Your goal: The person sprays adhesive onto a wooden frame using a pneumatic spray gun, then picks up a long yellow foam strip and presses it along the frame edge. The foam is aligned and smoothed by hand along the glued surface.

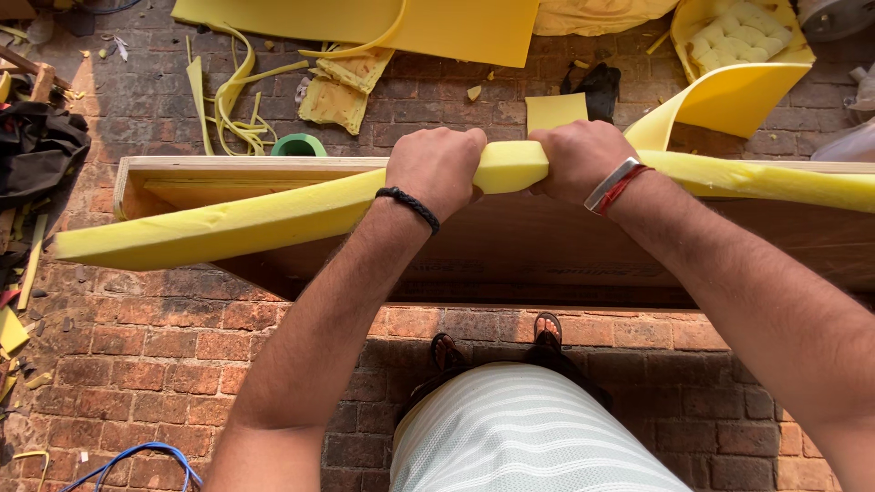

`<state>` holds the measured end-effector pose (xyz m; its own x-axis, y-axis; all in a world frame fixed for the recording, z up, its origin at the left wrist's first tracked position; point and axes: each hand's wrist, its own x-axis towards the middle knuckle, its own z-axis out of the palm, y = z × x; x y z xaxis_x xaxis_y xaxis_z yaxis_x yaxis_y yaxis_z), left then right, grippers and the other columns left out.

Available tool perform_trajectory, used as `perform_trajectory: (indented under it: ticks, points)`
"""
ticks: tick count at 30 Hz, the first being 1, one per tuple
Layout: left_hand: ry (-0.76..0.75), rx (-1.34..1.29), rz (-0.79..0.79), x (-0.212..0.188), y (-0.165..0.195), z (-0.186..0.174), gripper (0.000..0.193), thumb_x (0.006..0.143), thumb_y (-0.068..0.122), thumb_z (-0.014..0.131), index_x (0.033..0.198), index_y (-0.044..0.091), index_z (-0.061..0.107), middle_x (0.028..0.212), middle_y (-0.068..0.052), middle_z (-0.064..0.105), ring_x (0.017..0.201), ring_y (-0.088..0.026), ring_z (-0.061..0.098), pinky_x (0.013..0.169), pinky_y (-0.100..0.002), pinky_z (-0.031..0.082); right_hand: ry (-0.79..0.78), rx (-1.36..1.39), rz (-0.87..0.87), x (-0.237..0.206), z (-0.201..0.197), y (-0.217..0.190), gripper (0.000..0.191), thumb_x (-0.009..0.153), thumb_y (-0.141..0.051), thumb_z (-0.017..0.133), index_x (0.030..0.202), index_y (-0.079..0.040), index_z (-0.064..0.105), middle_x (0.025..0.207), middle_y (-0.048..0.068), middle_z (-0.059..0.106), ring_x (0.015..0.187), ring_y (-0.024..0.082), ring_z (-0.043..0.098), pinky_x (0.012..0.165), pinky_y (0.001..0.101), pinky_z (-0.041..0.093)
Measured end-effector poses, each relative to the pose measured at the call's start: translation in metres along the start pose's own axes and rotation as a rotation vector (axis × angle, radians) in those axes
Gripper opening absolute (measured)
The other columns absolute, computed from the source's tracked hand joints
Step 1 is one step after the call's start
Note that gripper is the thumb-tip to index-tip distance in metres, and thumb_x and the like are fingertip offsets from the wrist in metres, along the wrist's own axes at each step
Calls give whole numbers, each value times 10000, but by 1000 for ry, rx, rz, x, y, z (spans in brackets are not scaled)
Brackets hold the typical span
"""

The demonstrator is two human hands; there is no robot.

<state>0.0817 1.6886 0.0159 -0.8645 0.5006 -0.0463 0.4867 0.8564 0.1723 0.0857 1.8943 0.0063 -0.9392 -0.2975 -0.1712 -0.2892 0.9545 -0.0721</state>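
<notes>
Long yellow foam strip (273, 219), spanning the frame left to right, lying along the top edge of a wooden frame (137, 173). Left hand (437, 169) and right hand (579, 159), side by side at centre, both clenched around the strip. Green tape roll (299, 145) above the frame, upper left. Foam offcuts (342, 87) on brick floor (146, 355).

Bare forearms, black braided cord bracelet (409, 206) on left wrist, silver bangle (609, 184) and red thread (625, 188) on right wrist, pale green striped garment (529, 433), dark sandals (547, 330)

Two hands (436, 169), one foam strip (228, 223), one wooden frame (182, 173), one tape roll (299, 145).
</notes>
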Motion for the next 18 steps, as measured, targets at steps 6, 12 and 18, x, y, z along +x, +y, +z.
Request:
perform_trajectory:
  ticks: [6, 12, 18]
  points:
    - [2, -62, -26, -3, -8, -3, 333, 769, 305, 863, 1018, 158, 698, 931, -98, 752, 938, -314, 719, 812, -472, 567, -335, -130, 151, -22, -44, 16, 906, 727, -573, 879, 1489, -326, 456, 1132, 96, 743, 1054, 298, 710, 899, 434, 584]
    - [25, -58, -21, -8, -4, -1, 332, 778, 314, 863, 1019, 153, 702, 925, -104, 749, 942, -317, 713, 813, -473, 564, -365, -13, 142, -39, -29, 54, 726, 742, -498, 854, 1393, -317, 586, 1171, 61, 763, 1106, 289, 710, 980, 431, 558]
    - [1, -12, -8, -8, -1, 3, 339, 796, 279, 859, 1038, 119, 683, 916, -99, 752, 927, -290, 724, 820, -456, 566, -233, -103, 165, -31, 0, 57, 495, 815, -498, 816, 1218, -242, 686, 1194, 60, 741, 1152, 297, 679, 975, 443, 555]
